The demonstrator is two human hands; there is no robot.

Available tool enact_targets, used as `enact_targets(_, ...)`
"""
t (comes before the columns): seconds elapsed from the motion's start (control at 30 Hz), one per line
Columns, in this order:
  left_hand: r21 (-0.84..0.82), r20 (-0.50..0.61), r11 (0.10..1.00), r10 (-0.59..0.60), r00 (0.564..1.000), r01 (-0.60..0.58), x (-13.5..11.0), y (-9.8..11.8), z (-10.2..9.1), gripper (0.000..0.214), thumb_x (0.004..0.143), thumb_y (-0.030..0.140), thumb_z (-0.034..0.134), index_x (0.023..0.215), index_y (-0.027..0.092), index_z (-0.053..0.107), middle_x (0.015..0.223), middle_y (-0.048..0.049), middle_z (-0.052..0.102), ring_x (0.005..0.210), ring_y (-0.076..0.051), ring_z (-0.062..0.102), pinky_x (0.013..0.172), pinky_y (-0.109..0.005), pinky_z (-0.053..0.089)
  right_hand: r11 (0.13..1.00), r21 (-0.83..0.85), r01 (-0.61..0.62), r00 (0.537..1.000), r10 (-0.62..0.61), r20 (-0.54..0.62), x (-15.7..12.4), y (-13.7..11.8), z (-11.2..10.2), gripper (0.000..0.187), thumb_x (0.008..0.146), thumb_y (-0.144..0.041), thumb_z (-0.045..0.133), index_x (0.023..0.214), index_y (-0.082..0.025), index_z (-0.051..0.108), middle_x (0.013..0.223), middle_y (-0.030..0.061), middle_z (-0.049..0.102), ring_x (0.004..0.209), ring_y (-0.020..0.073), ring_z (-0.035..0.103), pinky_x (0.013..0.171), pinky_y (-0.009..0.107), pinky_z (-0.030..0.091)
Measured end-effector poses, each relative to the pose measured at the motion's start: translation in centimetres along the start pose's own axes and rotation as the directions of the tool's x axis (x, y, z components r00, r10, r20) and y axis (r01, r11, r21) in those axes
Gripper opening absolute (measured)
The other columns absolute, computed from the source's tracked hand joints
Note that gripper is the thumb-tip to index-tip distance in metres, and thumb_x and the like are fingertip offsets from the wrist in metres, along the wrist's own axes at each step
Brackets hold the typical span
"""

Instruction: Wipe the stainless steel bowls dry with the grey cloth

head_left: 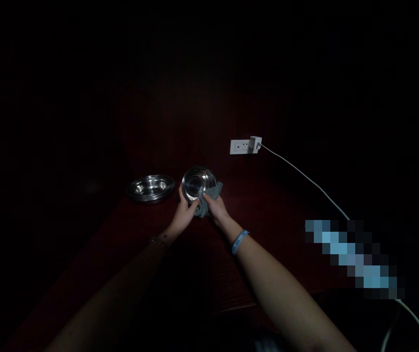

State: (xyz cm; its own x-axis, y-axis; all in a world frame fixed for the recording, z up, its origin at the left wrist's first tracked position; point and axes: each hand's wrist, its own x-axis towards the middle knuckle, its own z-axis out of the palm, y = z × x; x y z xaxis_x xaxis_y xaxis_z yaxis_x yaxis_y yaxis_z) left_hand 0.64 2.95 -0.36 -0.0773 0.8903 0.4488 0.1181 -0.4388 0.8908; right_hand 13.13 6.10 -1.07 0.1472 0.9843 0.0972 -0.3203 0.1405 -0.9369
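Note:
A shiny metal bowl [195, 184] is tilted so that its inside faces me, held up over the dark red table [136, 244]. My left hand [185, 212] grips the bowl at its lower left side, thumb toward the front. Over the bowl's lower right rim lies a grey-green cloth [212, 190], pinched by my right hand [216, 208] with the thumb on top. The fingers behind the bowl and cloth are hidden. Left of my hands, a stack of shallow metal dishes [151, 188] rests on the table.
A white wall socket [239, 146] holds a white charger [255, 143] at the back. From it a white cable [304, 178] runs down to the right, past a pixelated bluish patch. The table's front edge [234, 308] shows faintly; the surroundings are very dark.

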Motion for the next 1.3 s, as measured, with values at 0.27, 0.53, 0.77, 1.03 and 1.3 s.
enact_targets(0.27,-0.033,-0.019,0.999,-0.041,0.999,0.041,1.0,-0.3,-0.7,0.079,0.087,0.022,0.061,0.164,0.018,0.041,0.143,-0.0137,0.073,0.136,-0.027,0.068,0.125,-0.042,0.046,0.977,-0.2,0.081,0.996,-0.085,-0.012,0.4,-0.4,-0.5,0.022,0.085,-0.028,0.077,0.104,-0.017,0.073,0.11,0.0123,0.085,0.105,0.0238,0.082,0.098,0.036,0.064)
enact_targets(0.53,-0.004,-0.069,0.996,-0.092,0.993,0.091,1.7,0.2,-2.0,0.063,0.078,0.016,0.056,0.14,0.015,0.067,0.138,-0.0117,0.075,0.138,-0.029,0.065,0.127,-0.042,0.045,0.838,-0.497,0.225,0.968,-0.252,0.013,0.0,-1.7,-1.3,0.019,0.089,-0.03,0.073,0.101,-0.016,0.075,0.105,0.0124,0.085,0.099,0.0268,0.08,0.096,0.039,0.063)
enact_targets(0.77,-0.02,-0.112,0.992,-0.129,0.985,0.128,2.1,-0.8,-2.7,0.041,0.081,0.019,0.057,0.118,0.016,0.074,0.121,-0.0132,0.081,0.134,-0.034,0.069,0.127,-0.051,0.045,0.772,-0.58,0.261,0.955,-0.292,0.041,-0.7,-2.0,-1.4,0.013,0.089,-0.026,0.07,0.099,-0.019,0.075,0.095,0.0073,0.084,0.088,0.0229,0.078,0.086,0.033,0.061)
enact_targets(1.03,-0.046,-0.097,0.99,-0.134,0.986,0.13,2.5,-2.5,-2.3,0.035,0.084,0.024,0.061,0.116,0.015,0.072,0.128,-0.0173,0.079,0.134,-0.036,0.069,0.126,-0.055,0.045,0.754,-0.593,0.281,0.949,-0.309,0.058,-0.3,-1.7,-2.0,0.012,0.088,-0.027,0.068,0.097,-0.022,0.074,0.09,0.0044,0.082,0.085,0.0215,0.076,0.082,0.03,0.061)
enact_targets(1.3,-0.027,-0.051,0.984,-0.178,0.983,0.176,2.4,-3.0,-2.3,0.035,0.081,0.022,0.071,0.115,0.014,0.071,0.124,-0.0178,0.08,0.133,-0.038,0.07,0.125,-0.058,0.047,0.755,-0.617,0.222,0.967,-0.252,0.04,-0.1,-1.5,-2.3,0.008,0.087,-0.025,0.071,0.093,-0.021,0.075,0.088,0.004,0.082,0.085,0.0207,0.077,0.083,0.029,0.06)
